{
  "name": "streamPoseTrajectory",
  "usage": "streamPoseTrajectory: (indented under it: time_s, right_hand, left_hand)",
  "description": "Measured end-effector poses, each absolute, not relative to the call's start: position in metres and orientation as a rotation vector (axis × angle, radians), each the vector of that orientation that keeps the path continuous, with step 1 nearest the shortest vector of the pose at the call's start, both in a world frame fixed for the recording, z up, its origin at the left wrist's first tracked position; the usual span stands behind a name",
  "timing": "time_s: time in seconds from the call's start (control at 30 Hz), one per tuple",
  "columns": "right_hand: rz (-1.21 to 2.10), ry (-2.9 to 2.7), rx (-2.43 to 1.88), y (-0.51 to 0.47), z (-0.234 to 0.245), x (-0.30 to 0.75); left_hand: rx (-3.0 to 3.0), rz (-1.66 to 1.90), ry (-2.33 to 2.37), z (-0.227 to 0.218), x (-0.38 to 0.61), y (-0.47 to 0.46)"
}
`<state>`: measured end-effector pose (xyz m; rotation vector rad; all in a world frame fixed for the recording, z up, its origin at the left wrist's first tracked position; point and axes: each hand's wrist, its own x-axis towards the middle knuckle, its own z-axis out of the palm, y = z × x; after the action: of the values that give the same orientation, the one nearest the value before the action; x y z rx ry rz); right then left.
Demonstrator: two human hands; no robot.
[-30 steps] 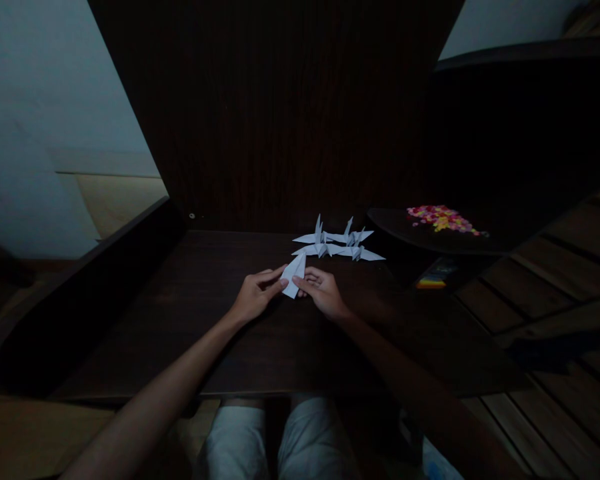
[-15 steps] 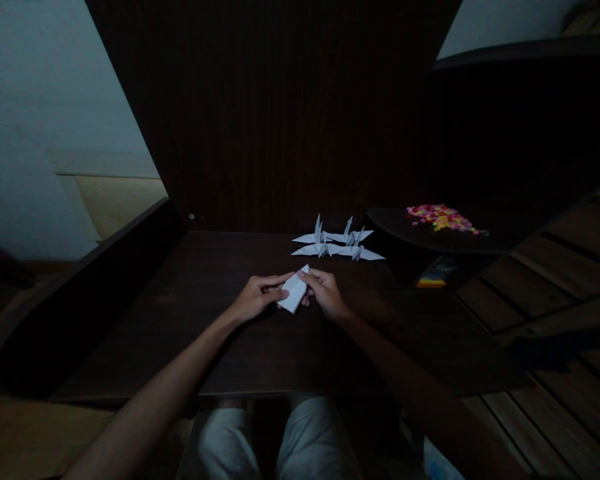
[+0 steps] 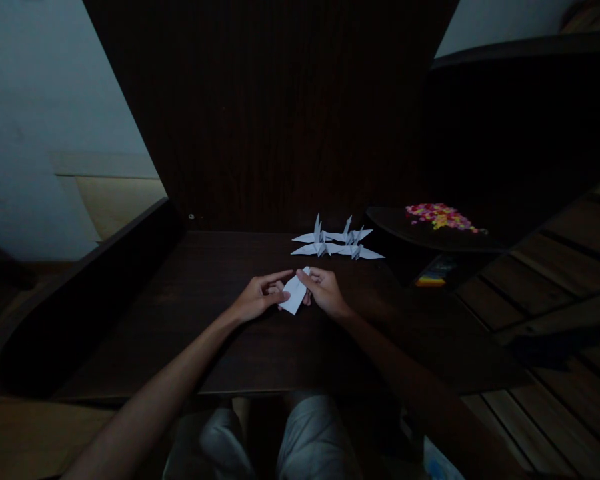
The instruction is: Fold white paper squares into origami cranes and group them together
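Note:
Between my two hands is a small folded white paper (image 3: 294,301), a kite-like shape with its narrow end pointing up and to the right. My left hand (image 3: 258,297) pinches its lower left side, thumb on top and fingers underneath. The index finger of that hand stretches toward the upper part. Closed on the upper right edge is my right hand (image 3: 325,291), its thumb pressed on the paper near the narrow tip. Several white origami cranes (image 3: 320,248) stand close together just beyond my hands.
A dark wooden desk (image 3: 210,267) lies under my hands, with a raised side panel (image 3: 80,300) at the left and a tall back panel (image 3: 280,120). On a rounded shelf (image 3: 390,223) at the right rests a heap of small pink, red and yellow pieces (image 3: 443,217).
My right thumb has shifted slightly left and down over the paper's upper part. My left index finger has lifted a little off its edge. One of my knees has moved slightly.

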<state>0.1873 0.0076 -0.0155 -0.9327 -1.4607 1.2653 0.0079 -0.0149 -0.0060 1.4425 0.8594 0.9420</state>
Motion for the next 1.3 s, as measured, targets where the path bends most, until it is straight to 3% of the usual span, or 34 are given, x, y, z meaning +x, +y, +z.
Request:
streamPoseTrajectory:
  time_s: [0.23,0.5,1.3]
  right_hand:
    - [1.199,-1.472,-0.936,0.0065,-0.0156,0.1865]
    - [1.425,-1.409,-0.829,0.0059,-0.0167,0.1838]
    - [1.141,-1.49,-0.752,0.0069,-0.0151,0.1889]
  left_hand:
    - [1.422,0.943,0.871,-0.0052,0.0126,-0.0177]
    - [1.314,1.224,0.892,-0.0082,0.0093,-0.0098]
    - [1.349,1.355,0.988,-0.0043,0.007,-0.0115]
